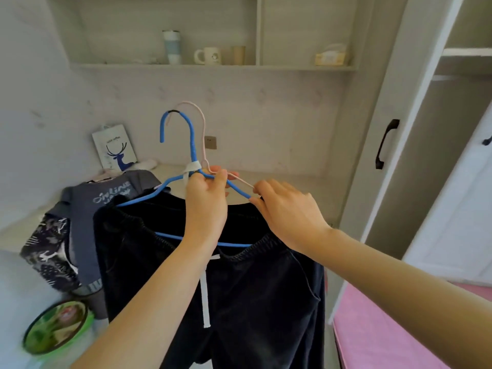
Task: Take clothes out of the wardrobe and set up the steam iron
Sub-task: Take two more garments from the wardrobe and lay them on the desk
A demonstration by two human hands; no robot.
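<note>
Together, left hand (206, 206) and right hand (287, 209) grip blue hanger (191, 139) bearing dark trousers (253, 288).

One head cam, aimed forward and slightly down, super close to the left hand (206, 206) and right hand (287, 214) on the blue wire hanger (192, 137), pale grey wall shelf (213, 66) ahead.

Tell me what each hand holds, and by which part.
Left hand grips the blue hanger, hung with dark trousers, below its hook; right hand pinches the pink hanger by its sloping arm.
</note>
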